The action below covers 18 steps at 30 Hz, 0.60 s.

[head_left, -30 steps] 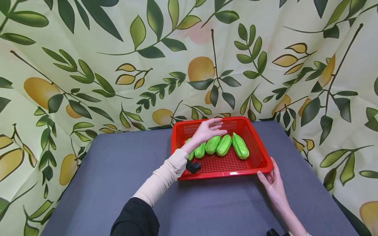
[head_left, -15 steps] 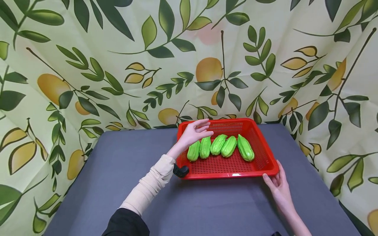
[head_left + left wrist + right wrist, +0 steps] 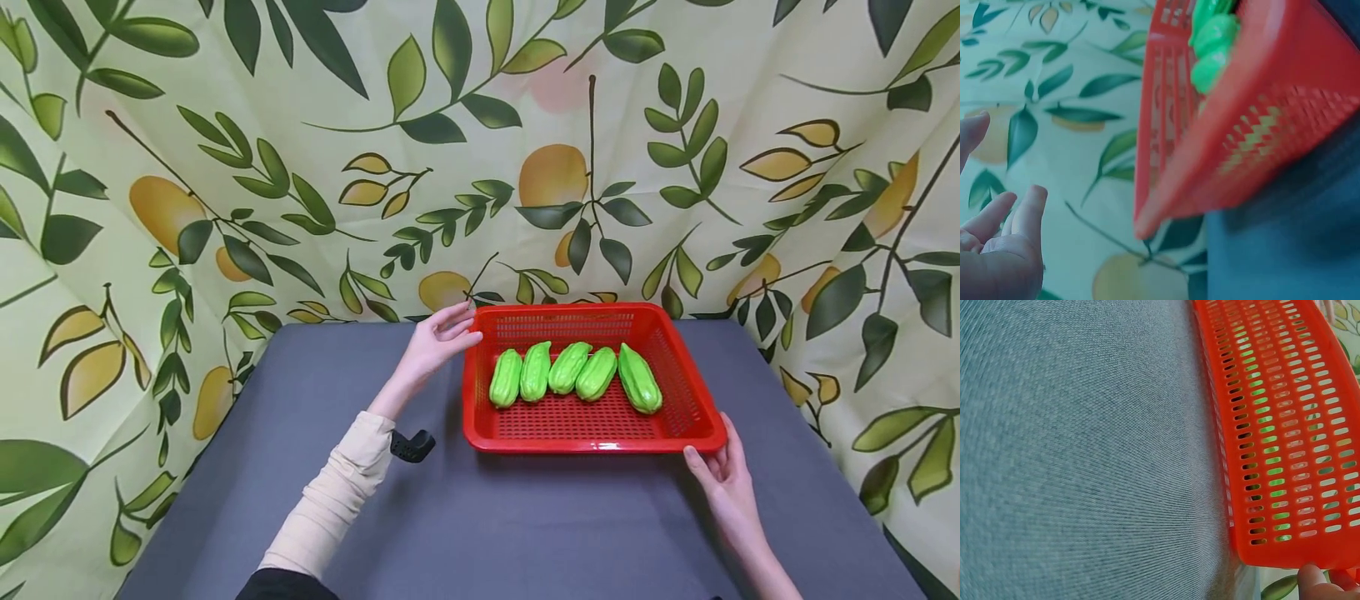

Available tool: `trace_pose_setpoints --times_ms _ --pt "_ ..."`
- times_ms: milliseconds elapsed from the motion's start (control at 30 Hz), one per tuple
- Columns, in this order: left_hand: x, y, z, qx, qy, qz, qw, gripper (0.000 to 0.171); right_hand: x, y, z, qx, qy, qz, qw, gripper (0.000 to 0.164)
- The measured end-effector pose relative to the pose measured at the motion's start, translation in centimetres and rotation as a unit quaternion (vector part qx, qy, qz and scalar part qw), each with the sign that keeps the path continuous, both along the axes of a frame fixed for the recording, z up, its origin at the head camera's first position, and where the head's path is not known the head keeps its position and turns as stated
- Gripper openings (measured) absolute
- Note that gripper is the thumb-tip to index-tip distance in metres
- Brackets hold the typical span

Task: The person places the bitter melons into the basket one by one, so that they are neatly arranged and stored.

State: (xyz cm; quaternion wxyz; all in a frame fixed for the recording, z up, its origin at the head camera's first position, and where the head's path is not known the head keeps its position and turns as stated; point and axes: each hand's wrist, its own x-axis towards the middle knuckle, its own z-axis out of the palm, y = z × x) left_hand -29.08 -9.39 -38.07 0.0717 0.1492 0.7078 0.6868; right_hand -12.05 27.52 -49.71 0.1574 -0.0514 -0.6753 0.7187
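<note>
A red plastic basket [image 3: 525, 429] with slotted walls stands on the table, toward its back. Inside it, several bright green ridged vegetables [image 3: 567, 368], resembling bitter melons, lie in a row. My left hand [image 3: 437, 337] is at the basket's back left corner, fingers loosely bent and holding nothing. In the left wrist view that hand [image 3: 1004, 250] appears apart from the basket's rim [image 3: 1210, 137]. My right hand [image 3: 723, 475] holds the front right corner, thumb at the front and fingers along the right side. Only its fingertips [image 3: 1313, 578] show in the right wrist view, against the basket wall [image 3: 1285, 553].
A grey-blue cloth [image 3: 570, 525] covers the table. Behind and at both sides hangs a curtain [image 3: 480, 208] printed with leaves and fruit. A black wrist device [image 3: 412, 446] sticks out from my left sleeve [image 3: 330, 496].
My left hand has moved left, from above the vegetables to the basket's back left corner, uncovering the whole row. My right hand keeps its hold on the front right corner.
</note>
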Motion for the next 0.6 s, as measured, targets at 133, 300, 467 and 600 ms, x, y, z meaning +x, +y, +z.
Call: trace_pose_setpoints --times_ms 133,300,467,600 --pt "0.4 -1.8 -0.5 -0.007 -0.012 0.031 0.9994 0.057 -0.1 0.2 0.1 0.004 -0.015 -0.001 1.000 0.077" --pt "0.8 -3.6 -1.2 -0.013 -0.022 0.055 0.9981 0.057 -0.2 0.4 0.2 0.021 -0.039 -0.004 0.999 0.079" --pt "0.9 -4.9 -1.9 -0.022 -0.032 0.072 0.9966 0.058 -0.2 0.7 0.3 0.026 -0.046 -0.005 0.999 0.079" --pt "0.8 -5.8 -2.1 -0.035 -0.030 0.085 0.9953 0.059 0.0 1.5 0.4 0.042 -0.054 0.005 0.998 0.079"
